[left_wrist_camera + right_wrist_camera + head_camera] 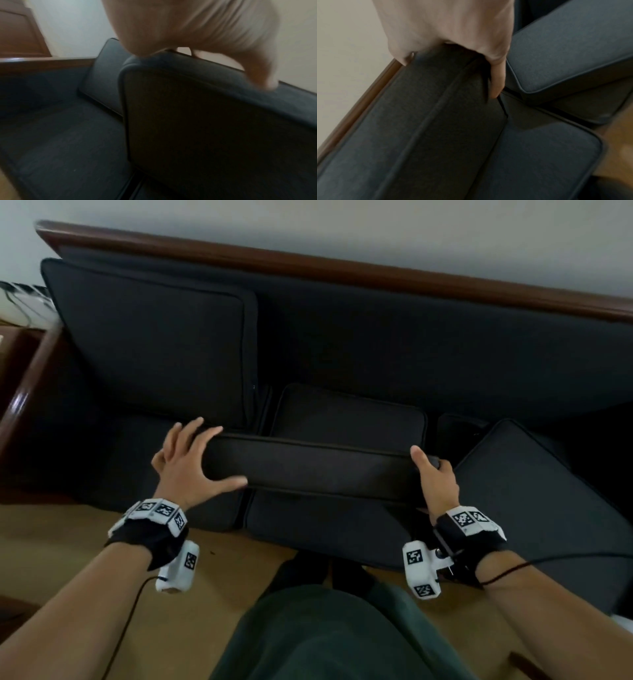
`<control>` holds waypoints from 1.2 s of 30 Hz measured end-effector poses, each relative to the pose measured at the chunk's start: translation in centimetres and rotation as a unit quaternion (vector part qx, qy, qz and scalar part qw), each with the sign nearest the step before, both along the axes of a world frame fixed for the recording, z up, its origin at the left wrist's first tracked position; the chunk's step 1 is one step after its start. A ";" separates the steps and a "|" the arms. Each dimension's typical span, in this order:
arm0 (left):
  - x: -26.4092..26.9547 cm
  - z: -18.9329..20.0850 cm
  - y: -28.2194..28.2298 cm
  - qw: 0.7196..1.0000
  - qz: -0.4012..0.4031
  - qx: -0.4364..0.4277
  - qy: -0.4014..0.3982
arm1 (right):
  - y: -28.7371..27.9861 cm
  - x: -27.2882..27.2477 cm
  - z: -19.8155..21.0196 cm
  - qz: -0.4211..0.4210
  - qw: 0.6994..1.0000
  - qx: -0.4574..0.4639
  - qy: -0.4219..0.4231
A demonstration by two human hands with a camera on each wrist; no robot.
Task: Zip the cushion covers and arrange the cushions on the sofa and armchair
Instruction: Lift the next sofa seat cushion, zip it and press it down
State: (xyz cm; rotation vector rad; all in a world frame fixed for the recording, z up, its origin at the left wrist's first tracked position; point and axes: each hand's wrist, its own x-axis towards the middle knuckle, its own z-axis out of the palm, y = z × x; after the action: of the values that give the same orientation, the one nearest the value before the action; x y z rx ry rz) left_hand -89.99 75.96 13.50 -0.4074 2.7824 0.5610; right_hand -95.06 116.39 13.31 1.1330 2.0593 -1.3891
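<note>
A dark grey sofa with a wooden top rail stands against a pale wall. Over its seat, a dark cushion is held edge-up: the left hand with spread fingers on its left end, the right hand gripping its right end.

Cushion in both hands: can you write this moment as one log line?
step: placing cushion on sofa | left hand: spread over left end | right hand: grips right end | zip: not visible

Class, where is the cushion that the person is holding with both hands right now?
In the head view the held cushion stands on edge mid-frame over the sofa seat, between the left hand and the right hand.
</note>
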 end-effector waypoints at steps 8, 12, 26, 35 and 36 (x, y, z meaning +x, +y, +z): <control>-1.3 -2.3 -3.5 0.756 0.506 0.415 -0.026 | -0.3 0.6 -0.9 -0.183 0.975 -0.093 -0.081; 0.3 -2.6 -3.1 0.737 0.505 0.434 -0.112 | -0.5 2.9 -1.2 -0.236 0.963 -0.102 -0.081; -15.8 -0.3 3.3 0.812 0.381 0.428 -0.110 | 4.9 -4.1 2.6 -0.298 0.950 -0.077 0.046; -24.4 -2.9 7.2 0.914 0.218 0.326 -0.105 | 6.1 -13.3 2.6 -0.141 0.981 -0.118 0.058; -24.4 -3.4 7.3 0.918 0.209 0.319 -0.107 | 6.2 -13.3 2.2 -0.132 0.983 -0.110 0.057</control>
State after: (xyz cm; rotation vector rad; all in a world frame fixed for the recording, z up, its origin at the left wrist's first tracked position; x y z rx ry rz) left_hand -114.34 83.30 10.11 -0.8437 2.1353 1.3673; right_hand -108.41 122.57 15.53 1.2906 1.8201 -1.7972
